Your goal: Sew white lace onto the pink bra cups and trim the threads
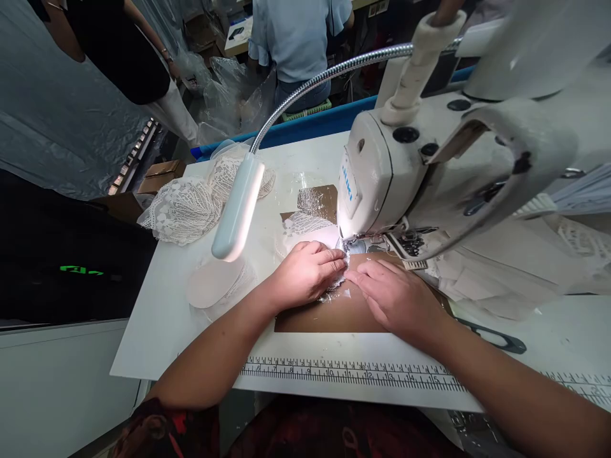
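Sewing workplace, seen from above. Surface: white table (167, 331), front edge printed with a ruler scale (348, 374); brown sheeting (310, 321) laid flat below the head of a white sewing machine (370, 184). Room: blue cloth (291, 137) along the table's far edge; beyond, crumpled clear plastic (229, 83), grey sheeting (48, 121) at left, a cardboard box (161, 176) near the table's far left corner.

White lace piece (305, 232) on the brown sheeting, just left of the machine head, partly covered by the left hand (305, 272). Left fingers together, pressed down beside the needle area; right hand (401, 300) low over the sheeting, fingertips near the left ones. Pinched or merely pressed, in either hand: cannot tell.

Counts: one machine; one gooseneck lamp (237, 210), lit; two lace bundles (181, 210) at far left; one pale oval pad (214, 283) nearer; one looped grey tool (506, 342) at right, partly hidden; two other people, one in a blue top (296, 41), one in a black top (119, 51).
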Tool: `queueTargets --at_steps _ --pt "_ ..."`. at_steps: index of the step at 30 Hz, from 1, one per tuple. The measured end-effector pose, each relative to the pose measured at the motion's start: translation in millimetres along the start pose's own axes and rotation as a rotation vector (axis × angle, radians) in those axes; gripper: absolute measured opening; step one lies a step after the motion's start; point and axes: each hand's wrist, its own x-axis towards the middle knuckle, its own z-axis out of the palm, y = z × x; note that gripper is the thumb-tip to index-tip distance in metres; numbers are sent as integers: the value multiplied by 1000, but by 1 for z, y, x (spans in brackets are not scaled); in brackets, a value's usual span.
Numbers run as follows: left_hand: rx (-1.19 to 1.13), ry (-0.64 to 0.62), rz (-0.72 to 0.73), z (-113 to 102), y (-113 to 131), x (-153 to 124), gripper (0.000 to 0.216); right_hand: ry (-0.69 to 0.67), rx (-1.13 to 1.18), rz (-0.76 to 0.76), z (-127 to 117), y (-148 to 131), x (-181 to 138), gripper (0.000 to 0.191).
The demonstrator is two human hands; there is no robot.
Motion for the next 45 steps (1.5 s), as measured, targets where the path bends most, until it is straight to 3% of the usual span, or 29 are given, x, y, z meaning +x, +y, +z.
queueTargets --at_steps 14,20,29,37,45 --pt "117 49 -50 4 0 4 34 35 -206 164 2 1 9 36" --pt "73 87 13 1 -1 -1 30 50 -214 227 2 5 6 38" --pt "29 56 68 0 2 -1 28 66 -138 64 -5 2 9 34" --pt "32 47 51 4 1 -4 28 50 -199 54 -3 -2 5 35" --pt "27 116 -2 2 -1 2 27 90 -253 140 -1 -4 11 39"
